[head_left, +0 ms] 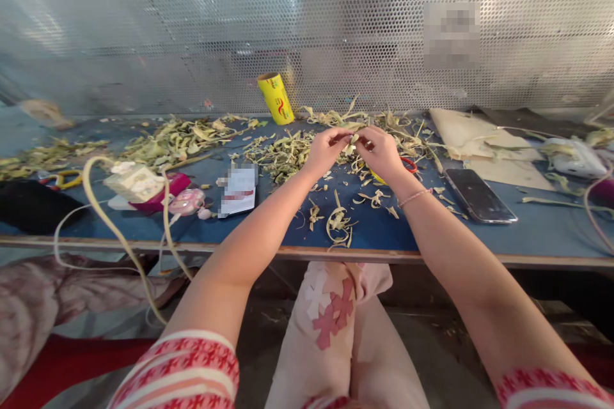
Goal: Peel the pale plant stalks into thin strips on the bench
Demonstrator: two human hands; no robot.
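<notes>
Leaf strip (pixel 354 140) pinched by both hands above littered blue table (pixel 422 233).

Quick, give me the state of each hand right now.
Left hand: fingers closed, pinching the pale leaf strip held between both hands.
Right hand: fingers closed on the same strip from the other side.

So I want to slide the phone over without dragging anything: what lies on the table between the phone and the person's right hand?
In the head view, between the phone and the right hand lie a few loose leaf strips on the blue table; the red-handled scissors sit right beside the hand.
</notes>
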